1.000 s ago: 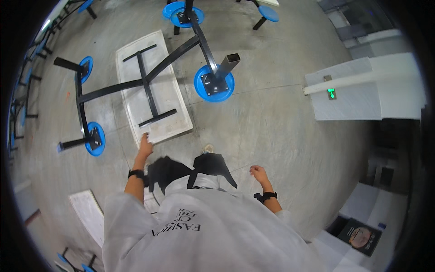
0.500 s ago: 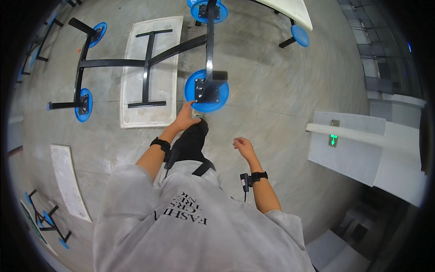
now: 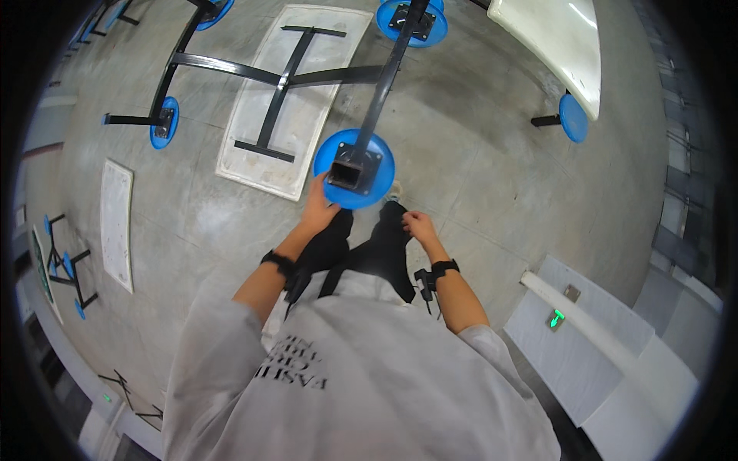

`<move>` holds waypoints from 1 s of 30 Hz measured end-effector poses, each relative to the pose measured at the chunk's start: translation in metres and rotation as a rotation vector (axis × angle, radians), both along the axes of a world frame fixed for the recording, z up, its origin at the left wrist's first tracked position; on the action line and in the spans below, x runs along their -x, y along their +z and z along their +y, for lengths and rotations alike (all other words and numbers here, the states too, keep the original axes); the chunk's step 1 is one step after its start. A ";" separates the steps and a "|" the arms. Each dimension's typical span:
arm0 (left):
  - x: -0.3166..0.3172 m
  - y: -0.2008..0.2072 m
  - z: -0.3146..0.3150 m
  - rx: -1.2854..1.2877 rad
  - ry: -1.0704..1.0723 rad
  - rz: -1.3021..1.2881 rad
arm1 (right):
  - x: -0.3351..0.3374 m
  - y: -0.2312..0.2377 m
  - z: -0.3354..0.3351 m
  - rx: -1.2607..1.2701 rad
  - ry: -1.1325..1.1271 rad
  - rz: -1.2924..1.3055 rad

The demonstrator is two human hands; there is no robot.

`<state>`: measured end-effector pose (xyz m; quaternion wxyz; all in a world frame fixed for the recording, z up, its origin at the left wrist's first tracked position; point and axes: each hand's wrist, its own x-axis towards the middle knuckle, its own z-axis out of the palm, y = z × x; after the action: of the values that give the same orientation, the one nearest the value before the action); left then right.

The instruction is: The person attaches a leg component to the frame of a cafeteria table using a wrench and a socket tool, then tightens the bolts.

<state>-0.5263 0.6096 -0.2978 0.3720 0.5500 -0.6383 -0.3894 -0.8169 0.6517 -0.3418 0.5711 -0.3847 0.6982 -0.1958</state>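
Note:
Just ahead of my body a round blue seat (image 3: 374, 184), with a black bolted plate and an open square tube end, joins a black metal frame (image 3: 383, 86). My left hand (image 3: 315, 207) grips the seat's near-left rim, thumb at the near edge and part of the fingers hidden. Apart from the seat, my right hand (image 3: 417, 225) hangs beside my right leg, its fingers curled in with nothing visible in them. Both wrists wear black straps with small black devices. The frame's crossbar runs left to a second blue seat (image 3: 164, 123).
A pale tabletop (image 3: 254, 165) lies on the floor under a black H-shaped base piece (image 3: 275, 111). Another pale panel (image 3: 117, 223) lies to the left. At the upper right is a white table (image 3: 557, 46) with a blue stool (image 3: 573, 119). A white wall section (image 3: 565, 323) stands at the right.
My view has turned and the surroundings have shifted. The seat under my left hand now shows its square tube end more face-on. My right hand has come closer to my leg and the seat.

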 end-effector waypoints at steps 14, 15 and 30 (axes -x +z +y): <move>0.010 -0.088 0.161 -0.667 0.558 -0.202 | 0.010 -0.098 -0.100 -0.344 0.213 -0.110; 0.019 -0.099 0.166 -0.583 0.667 -0.164 | 0.004 -0.107 -0.102 -0.379 0.229 -0.166; 0.034 -0.128 0.088 -0.650 1.049 0.847 | -0.019 -0.121 -0.120 -0.245 -0.170 -0.476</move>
<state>-0.5602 0.6979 -0.4259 0.5417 0.6674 0.0531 -0.5083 -0.7980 0.5315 -0.4624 0.7428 -0.1961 0.5928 -0.2418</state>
